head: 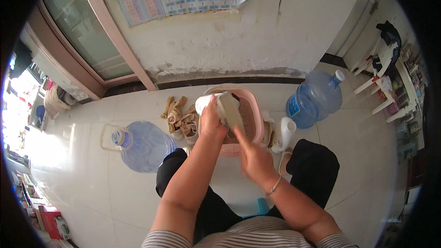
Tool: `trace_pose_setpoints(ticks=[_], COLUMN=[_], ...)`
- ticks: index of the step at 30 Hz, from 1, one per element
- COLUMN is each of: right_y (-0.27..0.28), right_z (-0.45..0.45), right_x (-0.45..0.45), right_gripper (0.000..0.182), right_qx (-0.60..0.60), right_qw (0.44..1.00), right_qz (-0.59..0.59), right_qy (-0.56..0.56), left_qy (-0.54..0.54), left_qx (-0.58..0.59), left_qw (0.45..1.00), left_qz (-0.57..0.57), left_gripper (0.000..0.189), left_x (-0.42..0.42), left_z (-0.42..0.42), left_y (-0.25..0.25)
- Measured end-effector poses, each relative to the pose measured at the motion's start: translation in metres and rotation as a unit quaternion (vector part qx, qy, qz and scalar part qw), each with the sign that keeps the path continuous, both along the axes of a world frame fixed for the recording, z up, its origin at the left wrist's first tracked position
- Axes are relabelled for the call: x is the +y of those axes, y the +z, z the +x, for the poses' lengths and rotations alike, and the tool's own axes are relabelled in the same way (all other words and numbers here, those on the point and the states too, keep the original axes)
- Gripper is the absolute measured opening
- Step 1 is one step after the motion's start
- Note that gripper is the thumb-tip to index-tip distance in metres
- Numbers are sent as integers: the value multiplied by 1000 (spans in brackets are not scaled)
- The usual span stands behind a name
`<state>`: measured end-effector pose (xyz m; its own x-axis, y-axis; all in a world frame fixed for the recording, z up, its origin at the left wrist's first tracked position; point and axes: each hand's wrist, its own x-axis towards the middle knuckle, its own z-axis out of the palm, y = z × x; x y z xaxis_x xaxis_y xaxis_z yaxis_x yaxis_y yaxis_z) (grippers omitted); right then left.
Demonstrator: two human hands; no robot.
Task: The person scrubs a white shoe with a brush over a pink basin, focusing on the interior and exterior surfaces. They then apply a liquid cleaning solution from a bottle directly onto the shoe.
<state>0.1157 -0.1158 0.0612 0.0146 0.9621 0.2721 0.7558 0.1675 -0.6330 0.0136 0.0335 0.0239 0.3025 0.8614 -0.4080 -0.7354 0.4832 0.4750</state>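
My left hand grips a white shoe above a pink plastic basin. A long beige brush, blurred, lies against the shoe. My right hand is closed around the near end of this brush, its index finger stretched along it. Motion blur and the brush hide much of the shoe, and the bristles are out of sight. Murky brown water shows inside the basin. Just left of the basin, a pair of canvas shoes with brown soiling sits on the floor.
A large clear water jug stands left of my knee; a blue water-cooler bottle is at the right. Close to the basin's right side is a white plastic bottle. The wall rises behind, beside a sliding glass door.
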Motion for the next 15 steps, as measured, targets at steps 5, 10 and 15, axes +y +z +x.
trace_pose_setpoints(ticks=[5,10,15], right_y=[6,-11,12], right_z=[3,-19,-9], right_x=[36,1,47], right_gripper=[52,52,50], right_qx=[50,95,150], right_qw=[997,989,988], right_qz=[45,113,32], right_qy=[-36,9,-26], left_qy=[-1,15,57], left_qx=[-78,-110,-85], left_qw=[997,993,992], left_qz=[-17,-34,-79], left_gripper=[41,39,39], left_x=[-1,8,-2], left_z=[1,-11,-4], left_y=[-2,14,26])
